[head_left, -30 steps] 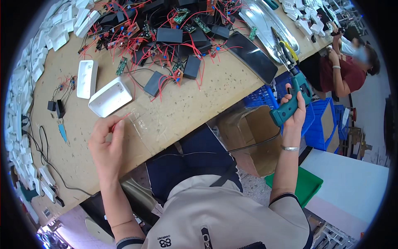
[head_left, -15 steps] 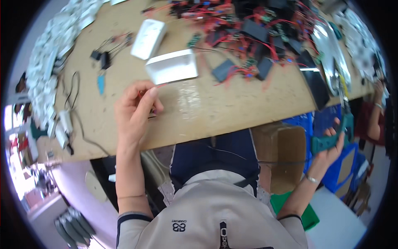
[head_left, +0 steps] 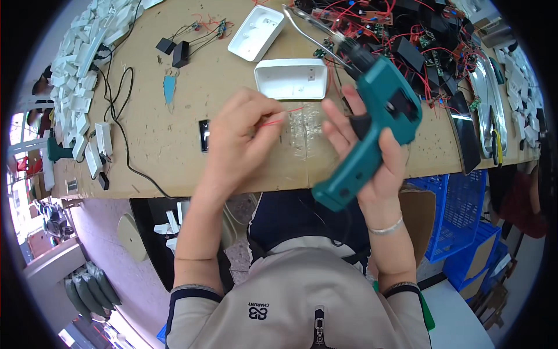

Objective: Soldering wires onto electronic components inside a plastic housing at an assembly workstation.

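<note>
My right hand (head_left: 381, 177) grips a teal soldering gun (head_left: 360, 157) by its handle, held over the table's front edge. Its metal tip and curved feed tube point up and left, above the white plastic case (head_left: 290, 90). Some of the right fingers are stretched out beside the handle. Fingers pinched, my left hand (head_left: 235, 139) holds a thin red wire (head_left: 271, 123) just in front of that case; whatever hangs from the wire is hidden by the hand. A small dark glossy piece (head_left: 204, 135) lies against the left side of this hand.
Another white case (head_left: 257, 34) lies farther back. Circuit boards with red wires and black blocks (head_left: 430, 52) are heaped at the back right. White plastic parts (head_left: 75, 87) pile up at the left, near a black cable (head_left: 116, 110). Blue crates (head_left: 450, 215) stand below the table's right side.
My right hand has brought the soldering gun from the far right up over the table. My left hand has moved right with the red wire, and the view has shifted.
</note>
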Action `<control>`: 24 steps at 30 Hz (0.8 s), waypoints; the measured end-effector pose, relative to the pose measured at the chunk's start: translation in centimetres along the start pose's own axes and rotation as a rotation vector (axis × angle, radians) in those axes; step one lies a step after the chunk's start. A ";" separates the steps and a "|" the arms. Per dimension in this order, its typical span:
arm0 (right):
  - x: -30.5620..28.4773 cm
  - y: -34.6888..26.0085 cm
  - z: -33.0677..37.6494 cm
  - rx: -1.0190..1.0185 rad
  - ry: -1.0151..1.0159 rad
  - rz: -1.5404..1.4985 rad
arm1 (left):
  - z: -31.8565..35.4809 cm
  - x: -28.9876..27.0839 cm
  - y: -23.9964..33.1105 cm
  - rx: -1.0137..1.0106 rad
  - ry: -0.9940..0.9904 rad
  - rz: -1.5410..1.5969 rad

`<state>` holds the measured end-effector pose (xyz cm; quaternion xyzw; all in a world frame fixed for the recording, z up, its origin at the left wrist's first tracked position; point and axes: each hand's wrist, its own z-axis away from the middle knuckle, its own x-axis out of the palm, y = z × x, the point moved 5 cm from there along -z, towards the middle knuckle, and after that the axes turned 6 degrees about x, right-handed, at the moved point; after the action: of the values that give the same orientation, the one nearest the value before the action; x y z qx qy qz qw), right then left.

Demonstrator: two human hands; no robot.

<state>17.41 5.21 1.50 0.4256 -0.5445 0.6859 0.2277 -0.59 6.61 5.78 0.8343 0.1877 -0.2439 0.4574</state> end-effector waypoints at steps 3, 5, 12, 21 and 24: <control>0.1 1.3 -1.5 0.001 0.060 0.060 | 0.3 1.1 -0.4 -0.052 0.037 0.099; -0.1 1.6 -1.9 -0.012 0.087 0.092 | 0.5 1.7 -0.6 -0.081 0.032 0.126; 0.4 1.5 -0.2 -0.012 0.191 0.115 | 1.4 1.8 0.5 0.093 0.074 -0.065; 0.2 2.4 3.4 -0.043 0.244 0.064 | 3.3 3.0 2.6 0.177 0.051 -0.050; -0.1 2.3 3.5 -0.044 0.206 0.075 | 3.8 3.7 2.7 0.188 0.054 -0.047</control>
<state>16.85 1.27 0.29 0.3269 -0.5486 0.7221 0.2659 2.91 2.32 3.71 0.8750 0.1960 -0.2487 0.3661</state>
